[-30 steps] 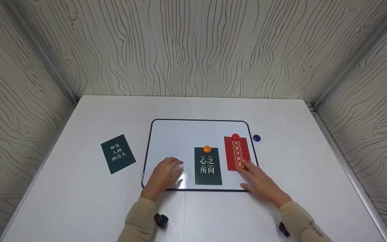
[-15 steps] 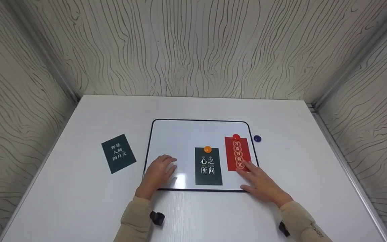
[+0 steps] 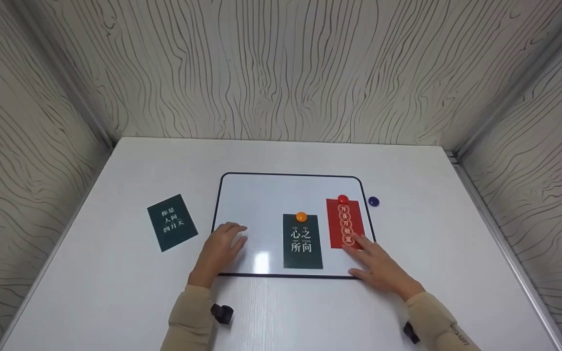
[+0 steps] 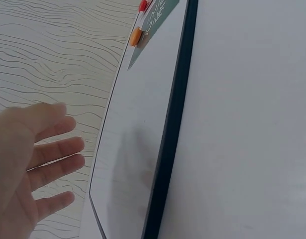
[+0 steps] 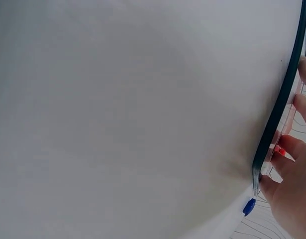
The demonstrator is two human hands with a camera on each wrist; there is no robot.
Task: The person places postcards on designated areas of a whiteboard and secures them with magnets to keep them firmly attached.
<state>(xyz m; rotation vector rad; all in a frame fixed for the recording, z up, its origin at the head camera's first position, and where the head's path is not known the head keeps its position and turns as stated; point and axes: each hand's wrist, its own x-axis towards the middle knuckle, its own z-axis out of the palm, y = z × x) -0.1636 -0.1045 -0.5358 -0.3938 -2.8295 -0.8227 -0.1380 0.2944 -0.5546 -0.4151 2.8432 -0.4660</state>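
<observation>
A black-edged whiteboard [image 3: 261, 195] lies on the table. On its right part sits a red card [image 3: 342, 219] with white characters and a round red magnet [image 3: 343, 199] at its top. Left of that is a dark green card [image 3: 302, 253] topped by an orange magnet [image 3: 301, 217]. My right hand [image 3: 381, 268] rests at the board's lower right, fingertips over the red card's lower end. My left hand [image 3: 218, 248], fingers relaxed and holding nothing, is over the board's lower left; the left wrist view shows the hand [image 4: 23, 159] with fingers spread above the surface.
Another dark green card [image 3: 172, 223] lies tilted on the white table [image 3: 115, 292], left of the board. A dark blue magnet [image 3: 373, 201] sits just off the board's right edge. Patterned panels [image 3: 281, 73] enclose the table at the back and sides.
My left hand has drifted left across the board's lower part, away from the middle green card. The right hand has stayed at the red card, and the cards and magnets keep their places.
</observation>
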